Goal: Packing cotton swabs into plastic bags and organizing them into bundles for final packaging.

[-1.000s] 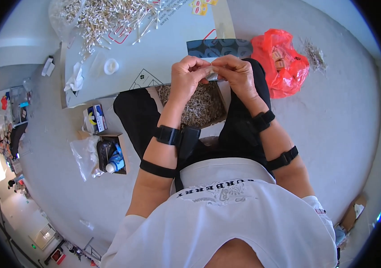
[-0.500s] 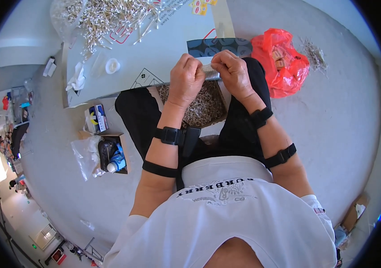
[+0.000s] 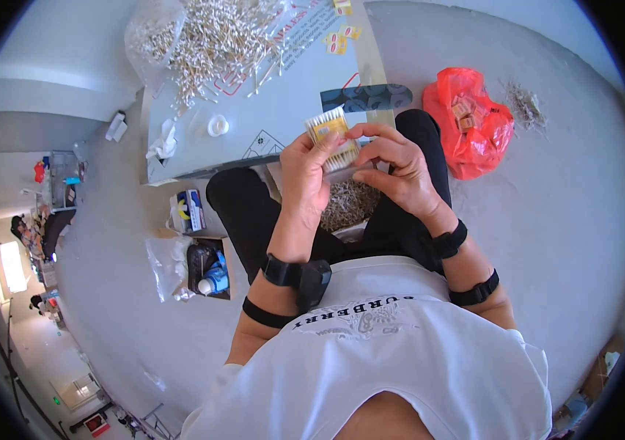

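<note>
A flat pack of cotton swabs (image 3: 333, 130) with a yellow label sits in my left hand (image 3: 305, 172), thumb across its front. White swab tips line its upper and lower ends. Clear plastic seems to hang at its lower edge, though I cannot make it out fully. My right hand (image 3: 404, 172) is at the pack's right side, index fingertip touching its edge, with thumb and fingers apart. Below the hands, between my knees, a box holds many loose thin sticks (image 3: 349, 204); the hands hide part of it.
Ahead is a table (image 3: 202, 150) bearing a heap of loose cotton swabs (image 3: 217, 44), a small white round tub (image 3: 218, 125), crumpled tissue (image 3: 163, 139) and yellow labels (image 3: 338, 42). A red bag (image 3: 492, 147) of small packs stands right; a carton (image 3: 226, 282) with a blue bottle stands left.
My hands have turned the pack so its yellow label and swab tips show. The right hand's fingers have spread from a pinch. The whole view has shifted slightly.
</note>
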{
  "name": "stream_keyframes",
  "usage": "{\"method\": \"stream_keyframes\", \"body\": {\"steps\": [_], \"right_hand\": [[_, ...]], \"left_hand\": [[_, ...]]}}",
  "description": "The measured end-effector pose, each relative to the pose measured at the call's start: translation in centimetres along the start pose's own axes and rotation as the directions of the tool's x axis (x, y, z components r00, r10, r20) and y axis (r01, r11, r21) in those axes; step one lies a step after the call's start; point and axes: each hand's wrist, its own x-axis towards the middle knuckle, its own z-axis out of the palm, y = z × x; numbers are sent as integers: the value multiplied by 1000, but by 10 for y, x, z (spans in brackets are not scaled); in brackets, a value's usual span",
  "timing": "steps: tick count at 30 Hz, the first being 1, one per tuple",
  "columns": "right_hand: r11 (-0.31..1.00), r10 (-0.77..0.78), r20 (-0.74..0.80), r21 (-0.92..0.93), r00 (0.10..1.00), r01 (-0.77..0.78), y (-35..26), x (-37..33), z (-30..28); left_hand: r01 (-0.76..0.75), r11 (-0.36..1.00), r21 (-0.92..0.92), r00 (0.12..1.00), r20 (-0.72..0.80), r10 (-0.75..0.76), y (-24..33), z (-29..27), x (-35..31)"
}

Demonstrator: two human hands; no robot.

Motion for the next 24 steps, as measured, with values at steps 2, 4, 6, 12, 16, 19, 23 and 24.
{"method": "stream_keyframes", "body": {"steps": [2, 4, 6, 12, 16, 19, 23, 24], "right_hand": [[845, 294, -30, 476, 955, -245, -9, -7, -5], [869, 372, -31, 363, 928, -337, -19, -1, -12], [931, 284, -17, 245, 959, -272, -27, 5, -10], [893, 253, 2, 385, 968, -234, -48, 5, 0], [914, 251, 58, 314, 966, -256, -52, 2, 5], [899, 229, 53, 372, 972, -232, -55, 2, 13], [942, 216, 14, 260, 976, -212, -56, 1, 14], [955, 203, -3, 220, 979, -198, -55, -1, 14]], "left_hand": [[-18, 1000, -4, 999, 36, 18, 7, 6, -8], [-298, 946, 125, 951, 126, 283, 15, 20, -22], [-353, 928, 121, 925, 191, 327, 24, 31, -35], [-741, 534, 408, 670, 385, 635, 46, 35, -58], [-791, 419, 446, 607, 485, 630, 62, 32, -71], [-794, 380, 474, 597, 489, 636, 66, 26, -74], [-850, 290, 440, 512, 562, 649, 64, 18, -65], [-865, 267, 424, 486, 576, 658, 63, 17, -64]]}}
